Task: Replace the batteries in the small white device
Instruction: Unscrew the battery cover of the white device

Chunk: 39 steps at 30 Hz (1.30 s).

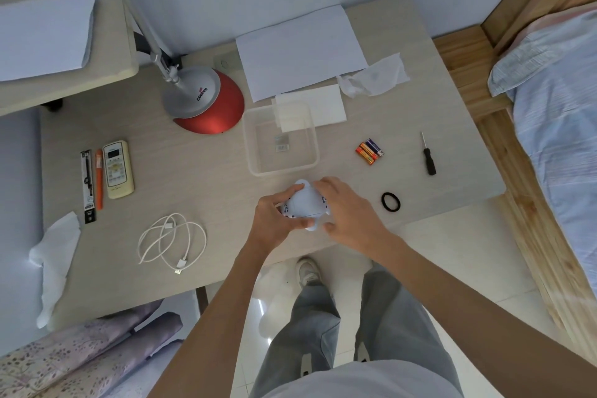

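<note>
The small white device lies near the table's front edge, held between both hands. My left hand grips its left side with the thumb along the lower edge. My right hand curls over its right side, fingers on top. Small dark marks show along the device's left and right edges. A few batteries, orange ones and a dark blue one, lie together to the right of the clear container. A small black-handled screwdriver lies further right.
A clear plastic container stands just behind the device. A red and grey lamp base, a remote control, a white cable, a black hair tie, sheets of paper and tissues are spread over the table. A bed stands at the right.
</note>
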### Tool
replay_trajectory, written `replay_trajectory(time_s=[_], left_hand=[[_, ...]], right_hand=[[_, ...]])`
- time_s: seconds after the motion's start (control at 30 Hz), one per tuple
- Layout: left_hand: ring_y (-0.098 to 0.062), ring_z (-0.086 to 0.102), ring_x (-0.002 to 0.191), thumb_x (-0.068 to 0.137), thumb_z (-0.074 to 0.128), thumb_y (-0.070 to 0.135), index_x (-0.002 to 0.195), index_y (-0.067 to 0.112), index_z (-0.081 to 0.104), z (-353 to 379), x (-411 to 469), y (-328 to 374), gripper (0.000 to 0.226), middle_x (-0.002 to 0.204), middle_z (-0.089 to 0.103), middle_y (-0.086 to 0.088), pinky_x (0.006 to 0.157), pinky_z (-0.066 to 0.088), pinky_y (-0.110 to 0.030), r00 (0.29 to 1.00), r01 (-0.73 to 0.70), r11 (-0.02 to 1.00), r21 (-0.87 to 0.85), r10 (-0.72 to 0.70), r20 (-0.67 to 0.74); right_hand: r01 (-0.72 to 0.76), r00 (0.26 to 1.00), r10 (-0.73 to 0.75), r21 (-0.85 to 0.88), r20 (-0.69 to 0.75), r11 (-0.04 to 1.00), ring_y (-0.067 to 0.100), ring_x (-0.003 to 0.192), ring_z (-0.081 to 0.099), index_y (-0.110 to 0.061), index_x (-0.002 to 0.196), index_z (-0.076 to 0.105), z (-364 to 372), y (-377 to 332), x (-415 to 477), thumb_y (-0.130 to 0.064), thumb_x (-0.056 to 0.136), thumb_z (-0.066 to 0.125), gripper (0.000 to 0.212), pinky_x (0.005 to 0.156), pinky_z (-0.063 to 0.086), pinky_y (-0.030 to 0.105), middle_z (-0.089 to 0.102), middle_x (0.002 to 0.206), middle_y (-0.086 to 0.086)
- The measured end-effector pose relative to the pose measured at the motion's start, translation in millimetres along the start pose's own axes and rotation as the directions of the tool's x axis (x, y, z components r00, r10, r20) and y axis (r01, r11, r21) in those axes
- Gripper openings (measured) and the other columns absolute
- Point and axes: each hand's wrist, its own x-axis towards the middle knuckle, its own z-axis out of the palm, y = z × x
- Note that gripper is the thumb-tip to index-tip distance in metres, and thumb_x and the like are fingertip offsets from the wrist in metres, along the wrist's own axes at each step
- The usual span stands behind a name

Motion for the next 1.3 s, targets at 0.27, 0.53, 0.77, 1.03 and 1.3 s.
replay_trajectory(time_s=[0.27,0.53,0.77,1.03,1.3], left_hand=[[-0.016,0.071,0.119,0.06,0.105,0.013,0.137,0.021,0.073,-2.1,-2.2,-2.3,0.084,0.133,0.073,0.002,0.1,0.063,-0.044,1.0,0.013,0.999,-0.039,-0.012,0.008],[-0.013,0.07,0.116,0.065,0.103,0.02,0.137,0.024,0.072,-2.5,-20.3,0.4,0.079,0.127,0.074,0.005,0.098,0.062,-0.037,0.996,-0.015,0.995,0.102,0.023,-0.08],[-0.021,0.061,0.126,0.089,0.085,0.012,0.138,0.019,0.071,-30.7,-28.7,8.6,0.051,0.139,0.061,-0.002,0.102,0.057,-0.039,0.939,-0.321,0.765,0.558,0.333,0.083],[-0.02,0.051,0.132,0.104,0.066,0.026,0.154,0.026,0.05,-39.0,-17.6,33.0,0.052,0.15,0.043,0.002,0.077,0.063,-0.036,0.85,-0.524,0.492,0.695,0.362,0.384],[-0.017,0.046,0.124,0.097,0.074,0.044,0.153,0.045,0.044,-34.8,-4.8,36.5,0.063,0.145,0.037,0.002,0.071,0.063,-0.033,0.841,-0.537,0.459,0.708,0.221,0.494]], right_hand=[[0.028,1.0,-0.028,0.114,-0.002,0.993,0.022,0.106,0.065,-0.018,0.138,0.059,11.0,8.9,23.3,-0.017,0.081,0.081,0.062,0.083,0.059,0.04,0.064,0.127,0.0],[0.075,0.997,-0.071,0.31,-0.022,0.948,0.012,0.092,0.066,-0.021,0.124,0.071,9.3,19.1,22.8,-0.03,0.067,0.093,0.061,0.08,0.059,0.032,0.069,0.109,-0.007],[0.118,0.993,-0.112,0.272,-0.037,0.955,0.013,0.088,0.065,-0.024,0.124,0.071,14.3,21.0,23.6,-0.028,0.067,0.09,0.061,0.077,0.059,0.035,0.063,0.109,-0.008],[0.141,0.99,-0.137,0.223,-0.033,0.965,0.013,0.087,0.063,-0.03,0.12,0.068,18.4,23.3,27.1,-0.031,0.07,0.081,0.052,0.072,0.059,0.038,0.061,0.109,-0.014],[0.103,0.994,-0.105,0.255,-0.005,0.962,0.012,0.087,0.065,-0.028,0.118,0.069,23.9,26.6,34.5,-0.037,0.066,0.086,0.056,0.074,0.059,0.039,0.059,0.109,-0.014]])
